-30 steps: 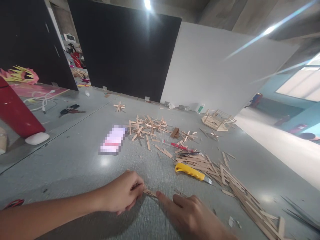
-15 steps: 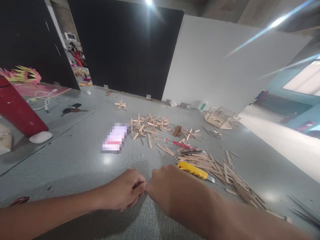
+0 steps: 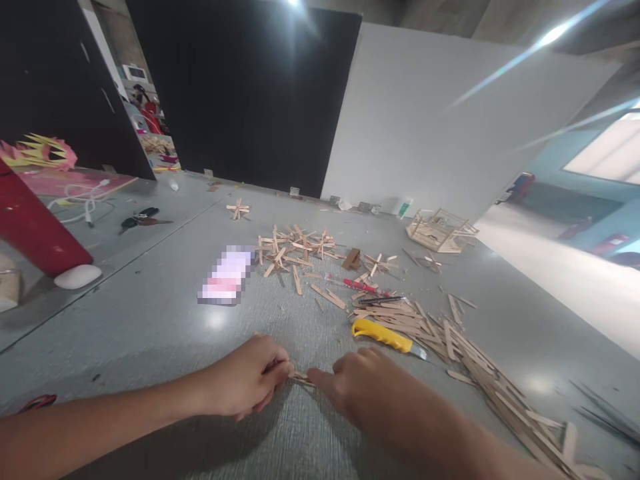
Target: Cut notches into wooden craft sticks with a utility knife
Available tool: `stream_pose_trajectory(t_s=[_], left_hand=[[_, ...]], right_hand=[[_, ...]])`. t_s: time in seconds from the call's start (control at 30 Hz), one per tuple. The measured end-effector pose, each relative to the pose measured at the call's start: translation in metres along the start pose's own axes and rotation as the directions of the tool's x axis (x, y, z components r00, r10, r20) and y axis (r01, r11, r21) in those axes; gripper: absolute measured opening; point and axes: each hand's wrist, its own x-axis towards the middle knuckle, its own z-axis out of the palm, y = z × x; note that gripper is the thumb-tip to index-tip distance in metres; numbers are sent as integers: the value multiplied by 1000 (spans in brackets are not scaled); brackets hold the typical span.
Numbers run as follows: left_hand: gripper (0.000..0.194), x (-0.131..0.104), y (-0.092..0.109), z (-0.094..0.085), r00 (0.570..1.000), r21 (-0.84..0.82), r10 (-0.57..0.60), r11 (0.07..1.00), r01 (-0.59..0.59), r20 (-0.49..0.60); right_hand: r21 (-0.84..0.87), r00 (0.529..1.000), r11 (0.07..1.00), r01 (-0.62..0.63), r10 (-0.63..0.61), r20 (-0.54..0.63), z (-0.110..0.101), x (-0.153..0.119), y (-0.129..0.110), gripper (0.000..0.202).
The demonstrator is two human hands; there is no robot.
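Between my hands a short wooden craft stick [image 3: 302,378] shows, low over the grey table. My left hand [image 3: 255,375] is closed, its thumb and fingers pinching the stick's left end. My right hand [image 3: 357,383] is closed too, with the fingertips at the stick's other end; most of its fingers are hidden behind the back of the hand. Just beyond the right hand lies a yellow-handled craft knife [image 3: 384,333], blade pointing right. A heap of loose craft sticks [image 3: 480,370] spreads beside the right forearm.
Ahead are star-shaped stick pieces [image 3: 297,247], a red pen [image 3: 365,287], a dark pen [image 3: 383,300] and a blurred phone [image 3: 227,275]. A stick frame [image 3: 443,231] stands far right. At left are a red cylinder [image 3: 37,223], keys [image 3: 143,219], a white mouse [image 3: 79,277]. Tweezers [image 3: 610,413] lie right.
My right hand has moved to the right, away from my left, uncovering the craft stick between them. My left hand stays nearly in place. The view has shifted slightly.
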Motion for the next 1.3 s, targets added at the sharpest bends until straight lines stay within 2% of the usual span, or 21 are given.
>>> stream_pose_trajectory(t_s=[0.07, 0.13, 0.2, 0.27, 0.33, 0.4, 0.47, 0.5, 0.6, 0.63, 0.7, 0.77, 0.97, 1.03, 1.07, 1.1, 1.17, 1.2, 1.23, 1.3], left_hand=[[48, 0, -1, -1, 1000, -6, 2, 1000, -2, 9], [47, 0, -1, -1, 1000, -20, 1, 1000, -1, 31], [44, -2, 0, -1, 999, -33, -18, 999, 19, 38], [43, -6, 3, 1, 999, 25, -11, 1000, 12, -32], [44, -10, 5, 3, 978, 195, 91, 979, -53, -188], [41, -15, 4, 6, 907, 395, 275, 909, -136, -319], [37, -19, 1, 9, 809, 563, 463, 800, -206, -362], [35, -20, 0, 10, 745, 649, 564, 723, -237, -356], [34, -23, 0, 10, 517, 871, 830, 400, -285, -212], [32, -24, 1, 9, 460, 911, 876, 299, -282, -145], [28, -24, 6, 5, 383, 960, 923, 130, -250, -25], [25, -25, 10, 2, 364, 975, 930, 38, -219, 46], [29, -24, 11, 5, 400, 972, 916, 79, -221, 16], [32, -22, 7, 8, 419, 952, 908, 150, -268, -26], [34, -21, 6, 9, 457, 921, 885, 251, -299, -93], [36, -19, 4, 9, 525, 861, 832, 391, -325, -180], [42, -14, 2, 7, 706, 644, 619, 703, -303, -344], [45, -11, 1, 4, 782, 521, 493, 813, -258, -382], [47, -8, 1, 2, 834, 413, 385, 885, -213, -395], [49, -1, 0, -5, 882, 263, 253, 952, -155, -397]], right_hand=[[69, 1000, 998, -12, 11, 14, 18, -17, -1, 32], [89, 997, 995, -40, 46, -58, 33, -29, -4, 42], [80, 987, 996, -48, 60, -149, 46, -36, -6, 43], [95, 967, 993, -64, 86, -241, 57, -39, -7, 39], [151, 929, 984, -98, 145, -340, 66, -38, -6, 41], [229, 877, 966, -120, 211, -432, 75, -36, -5, 45], [307, 833, 944, -117, 262, -488, 82, -33, -4, 49], [348, 815, 930, -117, 290, -501, 85, -33, -5, 51], [449, 789, 885, -122, 361, -497, 93, -34, -7, 57], [472, 788, 873, -124, 376, -488, 95, -36, -7, 58], [492, 796, 862, -122, 381, -471, 97, -39, -8, 60], [493, 798, 862, -120, 379, -468, 100, -41, -8, 59], [419, 788, 899, -126, 347, -508, 112, -45, -7, 55], [404, 791, 906, -127, 339, -509, 112, -45, -7, 54], [411, 792, 904, -121, 337, -509, 112, -46, -7, 53], [422, 791, 900, -114, 339, -510, 110, -46, -8, 51], [452, 777, 885, -111, 360, -516, 105, -48, -7, 47], [473, 769, 874, -114, 379, -515, 102, -49, -7, 45], [500, 758, 858, -119, 403, -513, 100, -51, -7, 43], [571, 744, 811, -128, 459, -485, 96, -52, -6, 41]])
